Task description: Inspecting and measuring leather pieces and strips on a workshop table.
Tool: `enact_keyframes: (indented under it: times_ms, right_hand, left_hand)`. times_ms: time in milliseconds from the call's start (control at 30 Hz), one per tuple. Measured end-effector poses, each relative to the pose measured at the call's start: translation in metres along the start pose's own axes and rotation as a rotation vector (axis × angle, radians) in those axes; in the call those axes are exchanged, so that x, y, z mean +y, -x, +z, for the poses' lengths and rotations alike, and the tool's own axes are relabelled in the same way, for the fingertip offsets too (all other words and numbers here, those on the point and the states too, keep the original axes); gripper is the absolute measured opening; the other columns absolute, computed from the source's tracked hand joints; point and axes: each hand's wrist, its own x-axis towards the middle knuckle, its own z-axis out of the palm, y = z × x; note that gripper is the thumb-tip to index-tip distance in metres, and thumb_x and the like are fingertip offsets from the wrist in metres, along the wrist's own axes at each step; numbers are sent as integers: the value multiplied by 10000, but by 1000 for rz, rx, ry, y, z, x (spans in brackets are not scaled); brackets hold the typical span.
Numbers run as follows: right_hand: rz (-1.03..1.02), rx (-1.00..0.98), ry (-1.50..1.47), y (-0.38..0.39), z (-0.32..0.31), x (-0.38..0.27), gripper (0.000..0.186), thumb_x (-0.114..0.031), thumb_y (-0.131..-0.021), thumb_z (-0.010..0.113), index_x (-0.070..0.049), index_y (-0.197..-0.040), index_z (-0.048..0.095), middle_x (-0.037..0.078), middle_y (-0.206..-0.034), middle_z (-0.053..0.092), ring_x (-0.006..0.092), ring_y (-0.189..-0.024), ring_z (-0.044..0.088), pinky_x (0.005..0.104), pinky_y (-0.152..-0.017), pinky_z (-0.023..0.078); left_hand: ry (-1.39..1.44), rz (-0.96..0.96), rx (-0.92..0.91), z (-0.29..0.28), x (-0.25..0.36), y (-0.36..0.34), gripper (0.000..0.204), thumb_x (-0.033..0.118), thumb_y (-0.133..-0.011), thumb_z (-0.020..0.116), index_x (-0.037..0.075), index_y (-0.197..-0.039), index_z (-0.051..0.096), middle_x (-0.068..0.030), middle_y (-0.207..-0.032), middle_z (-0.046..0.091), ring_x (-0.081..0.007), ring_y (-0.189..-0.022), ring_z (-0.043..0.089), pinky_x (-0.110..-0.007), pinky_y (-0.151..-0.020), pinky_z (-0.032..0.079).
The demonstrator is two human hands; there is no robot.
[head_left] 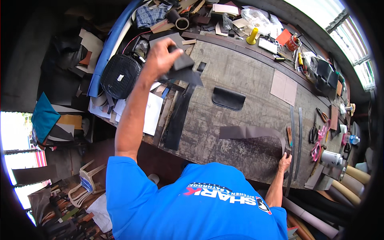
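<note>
My left hand is raised over the far left of the workbench, its fingers closed round a dark leather piece. Dark sheets lie just behind and under it, so its full outline is hard to make out. At the near right edge of the bench, my right hand grips one end of a long brown leather strip. The strip curves away to the left across the bench top. A black flap-shaped leather piece rests in the middle, touched by neither hand.
Two narrow dark strips lie beside my right hand, with scissors and pliers beyond. A pale pink panel is farther back. A yellow spool stands among clutter. Leather rolls fill the lower right.
</note>
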Motion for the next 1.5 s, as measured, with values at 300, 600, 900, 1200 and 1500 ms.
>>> enact_keyframes:
  times_ms: [300, 600, 900, 1200, 1500]
  right_hand:
    - [12, -78, -19, -4, -1, 4, 356, -290, -929, 559, 37, -1070, 576, 252, -948, 641, 407, -863, 614, 454, -770, 458]
    - [-7, -61, -126, -1, -2, -13, 285, -260, -905, 603, 2, -1016, 589, 206, -886, 651, 380, -836, 630, 427, -737, 472]
    - [267, -134, -625, 21, -26, -49, 220, -233, -960, 578, -17, -987, 549, 35, -726, 557, 118, -665, 572, 248, -583, 466]
    - [14, -553, -1171, 119, -111, -187, 195, -76, -941, 591, -29, -1126, 551, 61, -960, 644, 117, -715, 623, 251, -573, 526]
    - [69, -1073, -1007, 89, -130, -155, 129, 23, -855, 659, 19, -976, 613, 53, -900, 668, 110, -828, 622, 262, -781, 501]
  left_hand:
    - [-488, -4, 665, 37, -135, -16, 469, 127, -785, 686, -48, -1185, 514, -258, -1209, 492, -382, -1071, 541, -420, -948, 446]
    - [135, 154, -163, 281, -52, 179, 289, 75, -790, 642, -13, -1061, 599, -192, -1026, 579, -367, -988, 580, -420, -878, 476]
    - [497, -150, -808, 375, 27, 185, 484, 328, -845, 692, -1, -1187, 598, -125, -1073, 641, -202, -874, 642, -343, -785, 533]
    - [1711, -658, -1438, 372, 114, 208, 513, 444, -953, 551, 12, -1230, 536, -147, -1212, 609, -239, -1005, 644, -368, -819, 547]
    - [1904, -574, -488, 265, 49, 131, 283, 116, -954, 557, 53, -1230, 542, -67, -996, 645, -139, -792, 631, -274, -678, 524]
